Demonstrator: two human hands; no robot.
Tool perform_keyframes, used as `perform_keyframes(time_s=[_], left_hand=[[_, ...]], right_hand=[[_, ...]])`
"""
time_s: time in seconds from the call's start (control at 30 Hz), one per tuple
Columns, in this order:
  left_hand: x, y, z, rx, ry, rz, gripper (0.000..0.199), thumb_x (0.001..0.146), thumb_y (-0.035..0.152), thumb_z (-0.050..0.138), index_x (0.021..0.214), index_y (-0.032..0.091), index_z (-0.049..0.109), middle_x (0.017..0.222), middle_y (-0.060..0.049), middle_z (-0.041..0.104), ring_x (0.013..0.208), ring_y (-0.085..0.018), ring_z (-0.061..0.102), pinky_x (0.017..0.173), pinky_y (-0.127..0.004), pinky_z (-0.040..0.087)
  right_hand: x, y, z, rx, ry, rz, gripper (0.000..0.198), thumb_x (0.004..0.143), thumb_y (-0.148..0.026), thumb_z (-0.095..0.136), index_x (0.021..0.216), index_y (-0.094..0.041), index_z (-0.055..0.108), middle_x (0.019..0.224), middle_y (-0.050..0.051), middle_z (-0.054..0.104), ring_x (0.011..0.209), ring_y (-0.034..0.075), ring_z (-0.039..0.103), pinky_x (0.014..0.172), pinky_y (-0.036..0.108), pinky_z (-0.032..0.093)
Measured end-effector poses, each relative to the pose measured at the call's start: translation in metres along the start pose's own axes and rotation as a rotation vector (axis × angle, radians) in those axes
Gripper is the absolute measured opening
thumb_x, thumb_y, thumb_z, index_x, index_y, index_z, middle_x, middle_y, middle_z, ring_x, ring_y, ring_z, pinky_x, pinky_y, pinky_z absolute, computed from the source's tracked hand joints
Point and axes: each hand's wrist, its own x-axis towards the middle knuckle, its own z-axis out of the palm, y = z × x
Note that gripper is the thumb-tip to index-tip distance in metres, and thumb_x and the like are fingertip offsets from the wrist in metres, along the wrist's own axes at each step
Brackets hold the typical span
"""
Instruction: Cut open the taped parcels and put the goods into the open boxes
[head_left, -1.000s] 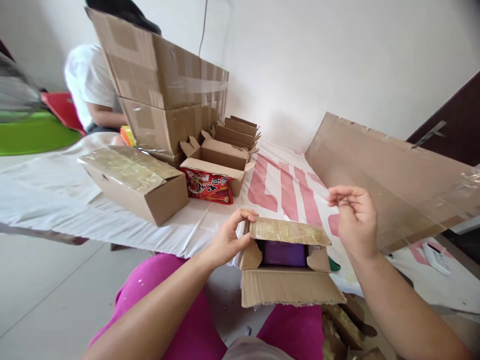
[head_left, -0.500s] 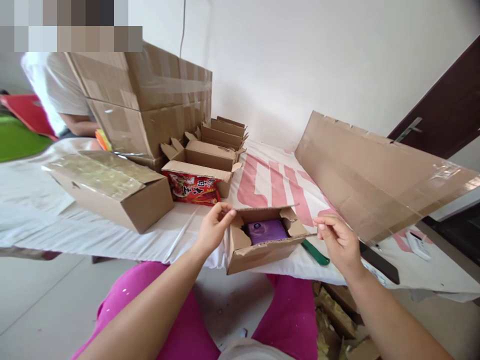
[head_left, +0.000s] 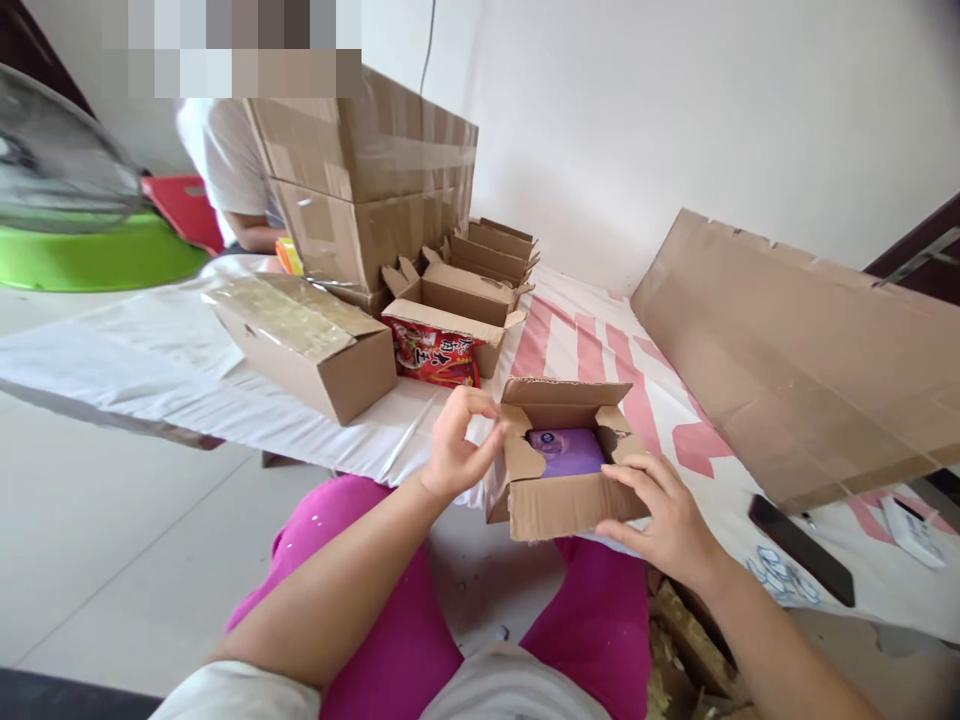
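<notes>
A small open cardboard box sits at the table's near edge, with a purple soft pack inside. Its back flap stands up, and the front flap hangs outward over the edge. My left hand is at the box's left side, thumb and fingers apart near the side flap. Spread over the right end of the front flap, my right hand touches it with fingers on the fold and thumb lower down. Neither hand is wrapped round anything.
Behind are a red printed food packet, several open boxes and a taped box. Stacked large cartons stand near a seated person. To the right are a phone and a big cardboard sheet.
The front flap has swung outward and down, and the back flap now stands up. My right hand has come onto the front flap; my left fingers have parted. The view has turned left.
</notes>
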Motion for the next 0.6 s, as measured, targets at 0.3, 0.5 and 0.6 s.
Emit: perform_keyframes(time_s=[0.3, 0.5, 0.6], left_hand=[[0.004, 0.026, -0.008, -0.178, -0.638, 0.011, 0.057, 0.080, 0.050, 0.066, 0.124, 0.020, 0.046, 0.091, -0.005, 0.067, 0.096, -0.023, 0.059, 0.104, -0.047, 0.032], [-0.009, 0.024, -0.001, -0.323, -0.504, -0.439, 0.043, 0.092, 0.043, 0.050, 0.126, 0.018, 0.041, 0.104, -0.009, 0.058, 0.080, -0.015, 0.057, 0.071, -0.029, 0.046], [-0.009, 0.022, -0.002, -0.482, -0.495, -0.543, 0.044, 0.092, 0.043, 0.049, 0.127, 0.018, 0.039, 0.094, -0.006, 0.058, 0.079, -0.015, 0.057, 0.070, -0.028, 0.046]], right_hand=[[0.036, -0.009, -0.003, -0.204, 0.265, -0.103, 0.016, 0.085, -0.017, 0.063, 0.100, -0.021, 0.063, 0.087, 0.003, 0.071, 0.083, 0.020, 0.064, 0.091, 0.043, 0.043], [0.071, -0.019, 0.011, -0.202, 0.405, -0.089, 0.022, 0.085, -0.018, 0.061, 0.107, -0.022, 0.063, 0.105, 0.008, 0.065, 0.099, 0.024, 0.058, 0.089, 0.043, 0.046], [0.076, -0.026, 0.020, -0.042, 0.340, -0.115, 0.018, 0.087, -0.015, 0.057, 0.102, -0.022, 0.063, 0.098, 0.007, 0.064, 0.093, 0.021, 0.059, 0.084, 0.039, 0.050]])
